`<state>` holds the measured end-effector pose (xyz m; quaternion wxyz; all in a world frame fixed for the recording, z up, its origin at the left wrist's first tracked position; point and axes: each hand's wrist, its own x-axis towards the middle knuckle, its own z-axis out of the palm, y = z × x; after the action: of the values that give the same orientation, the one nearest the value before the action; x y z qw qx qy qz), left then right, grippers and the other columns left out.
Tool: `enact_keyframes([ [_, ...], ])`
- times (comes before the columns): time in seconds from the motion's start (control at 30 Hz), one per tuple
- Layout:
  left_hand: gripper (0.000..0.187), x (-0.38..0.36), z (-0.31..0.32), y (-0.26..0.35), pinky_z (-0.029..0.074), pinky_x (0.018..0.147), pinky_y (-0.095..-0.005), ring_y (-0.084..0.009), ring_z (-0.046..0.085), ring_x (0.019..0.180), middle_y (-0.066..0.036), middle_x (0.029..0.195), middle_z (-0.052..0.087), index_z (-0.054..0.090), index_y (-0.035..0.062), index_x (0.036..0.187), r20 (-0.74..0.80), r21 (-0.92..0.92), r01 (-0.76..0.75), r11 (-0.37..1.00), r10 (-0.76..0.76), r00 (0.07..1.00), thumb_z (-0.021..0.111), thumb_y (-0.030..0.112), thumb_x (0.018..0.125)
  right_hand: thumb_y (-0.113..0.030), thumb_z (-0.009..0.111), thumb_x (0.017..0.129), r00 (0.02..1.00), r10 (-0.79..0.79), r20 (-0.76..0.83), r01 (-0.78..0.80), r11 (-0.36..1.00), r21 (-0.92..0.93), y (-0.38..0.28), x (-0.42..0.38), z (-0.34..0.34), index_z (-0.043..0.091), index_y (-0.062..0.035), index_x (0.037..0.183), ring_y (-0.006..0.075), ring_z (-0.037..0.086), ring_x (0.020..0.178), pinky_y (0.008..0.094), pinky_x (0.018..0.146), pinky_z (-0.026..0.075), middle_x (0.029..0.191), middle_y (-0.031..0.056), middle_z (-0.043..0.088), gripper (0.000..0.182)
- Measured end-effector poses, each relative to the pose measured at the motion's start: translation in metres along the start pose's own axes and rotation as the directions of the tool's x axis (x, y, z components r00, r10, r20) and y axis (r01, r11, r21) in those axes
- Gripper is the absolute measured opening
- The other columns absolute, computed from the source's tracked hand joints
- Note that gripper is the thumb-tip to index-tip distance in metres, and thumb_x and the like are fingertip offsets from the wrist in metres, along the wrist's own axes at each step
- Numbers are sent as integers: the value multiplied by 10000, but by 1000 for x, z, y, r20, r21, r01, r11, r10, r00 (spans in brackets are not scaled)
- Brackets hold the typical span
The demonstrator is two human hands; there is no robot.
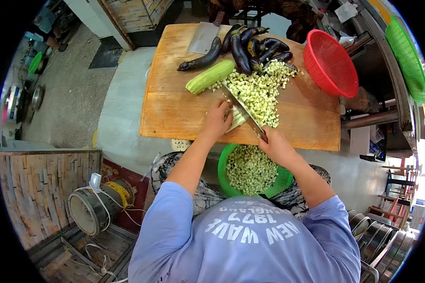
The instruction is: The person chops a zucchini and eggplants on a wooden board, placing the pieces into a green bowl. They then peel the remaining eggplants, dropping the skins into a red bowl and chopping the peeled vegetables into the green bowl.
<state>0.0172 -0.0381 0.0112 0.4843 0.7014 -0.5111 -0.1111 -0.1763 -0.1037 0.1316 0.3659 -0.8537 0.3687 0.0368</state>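
Note:
My right hand is closed round the handle of a knife, whose blade slants up and left across the wooden board. Left of the blade, my left hand presses with bent fingers on pale green cut strips. Diced pale pieces lie heaped just right of the blade. A peeled light green vegetable rests above my left hand. Several dark eggplants lie at the far side of the board, and a cleaver lies flat to their left.
A green basket of diced pieces sits below the board's near edge, between the knees. A red basket stands at the board's right edge. Another green basket is at the far right. A metal cylinder with cords stands at lower left.

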Motion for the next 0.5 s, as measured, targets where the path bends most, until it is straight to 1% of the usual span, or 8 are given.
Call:
enact_keyframes([
  [0.03,204,1,2,-1,441,794,-424,-360,513,949,-161,995,539,569,34,944,-10,3,-6,1000,6,1000,623,64,749,-136,565,830,1000,-20,23,21,999,-38,0,0,-1,491,20,860,397,581,680,461,612,440,702,218,572,175],
  [0.13,206,1,-2,6,443,778,-420,-355,513,917,-152,967,535,570,40,937,24,103,-31,994,28,999,629,52,740,-134,565,831,1000,19,-22,-20,998,-63,14,25,27,503,20,877,401,586,685,464,613,442,701,217,578,172],
  [0.23,216,-2,1,1,441,768,-417,-350,506,911,-148,958,526,572,36,936,14,112,-60,992,59,998,638,50,731,-132,564,835,988,-58,-140,66,996,55,18,34,42,495,19,858,404,586,682,461,618,451,699,226,577,168],
  [0.33,237,-7,5,-9,438,790,-420,-347,497,947,-148,985,524,573,29,953,-4,-40,-36,999,36,999,646,67,730,-132,563,838,995,13,-104,1,991,131,15,24,29,496,20,855,406,590,691,459,623,460,711,233,582,166],
  [0.37,247,-8,7,-10,436,798,-421,-347,494,953,-148,987,523,573,27,958,-18,-43,-22,999,21,1000,650,74,729,-134,564,837,997,20,-73,-12,994,106,10,19,21,497,20,855,405,592,694,460,627,463,714,233,585,169],
  [0.43,266,-13,4,-6,433,814,-423,-347,490,966,-149,991,522,573,24,969,-38,-44,9,999,-10,999,659,89,725,-139,568,835,999,41,-9,-40,997,65,-4,5,8,498,22,856,404,596,702,462,634,468,721,233,589,176],
  [0.5,280,-11,2,-5,442,784,-407,-347,502,936,-155,1016,514,565,28,986,2,103,-65,992,65,998,665,117,741,-146,574,832,1000,24,13,-23,999,-46,1,10,15,499,23,857,402,597,709,463,639,468,729,230,592,187],
])
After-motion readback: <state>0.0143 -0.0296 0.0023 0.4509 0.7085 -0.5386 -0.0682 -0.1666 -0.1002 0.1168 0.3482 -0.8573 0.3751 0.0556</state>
